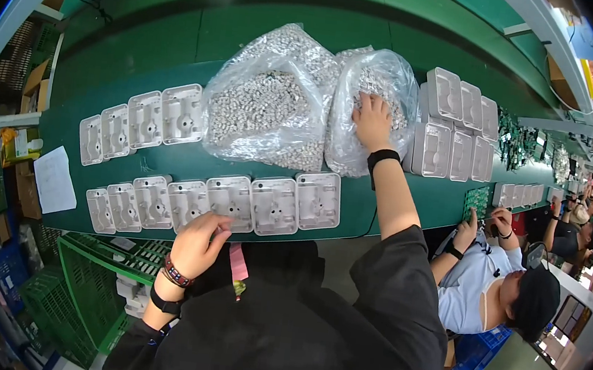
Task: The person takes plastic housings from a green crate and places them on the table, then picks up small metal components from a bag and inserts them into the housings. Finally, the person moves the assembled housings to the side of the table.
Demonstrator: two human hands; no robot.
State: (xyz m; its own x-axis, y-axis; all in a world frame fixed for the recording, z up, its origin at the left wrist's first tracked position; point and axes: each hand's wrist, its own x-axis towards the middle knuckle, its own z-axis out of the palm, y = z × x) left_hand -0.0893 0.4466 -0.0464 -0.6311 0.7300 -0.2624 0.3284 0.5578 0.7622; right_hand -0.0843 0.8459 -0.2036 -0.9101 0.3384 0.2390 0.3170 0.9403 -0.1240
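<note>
My right hand [373,126] reaches into a clear plastic bag [344,147] of small silvery metal parts, its fingers spread and touching them. A larger clear bag [217,149], also full of small silvery parts [258,105], stands just left of it. My left hand [194,248] is at the front edge of the bench, over the near row of light grey moulded housings. Its fingers are curled in beside one housing [186,199]; whatever they hold, if anything, is hidden. Another housing [274,206] lies open side up to the right of that hand.
More housings [146,119] form a row at far left. Stacked housings [436,149] stand right of the bags. A paper sheet [55,180] lies at the left end of the green bench. To the right a co-worker [478,276] handles a green circuit board [475,202]. Green crates [83,292] stand below left.
</note>
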